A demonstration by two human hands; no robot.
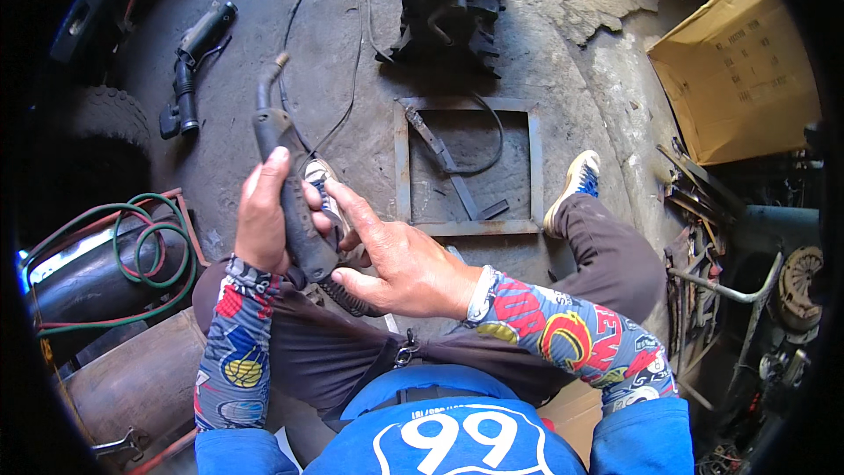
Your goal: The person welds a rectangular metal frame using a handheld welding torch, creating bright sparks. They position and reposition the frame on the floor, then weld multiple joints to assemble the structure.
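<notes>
My left hand (264, 215) is closed round the black handle of a welding torch (308, 237). Its bent neck points away from me and ends in a brass-coloured tip. Beside the handle's near end is my right hand (409, 268), its index finger and thumb spread apart at the torch; whether they touch it is hard to tell. A rectangular metal frame (535, 163) lies flat on the floor between my feet. Inside it are a long narrow metal tool (437, 148), a short dark metal piece (494, 209) and a loop of black cable (501, 136).
A knobbly tyre (448, 18) stands beyond the frame. Thin cables trail over the concrete floor. At left are a black ribbed pipe (186, 79), red and green hoses (141, 251) and large cylinders (136, 365). A cardboard box (738, 66) and scrap metal (694, 281) stand at right.
</notes>
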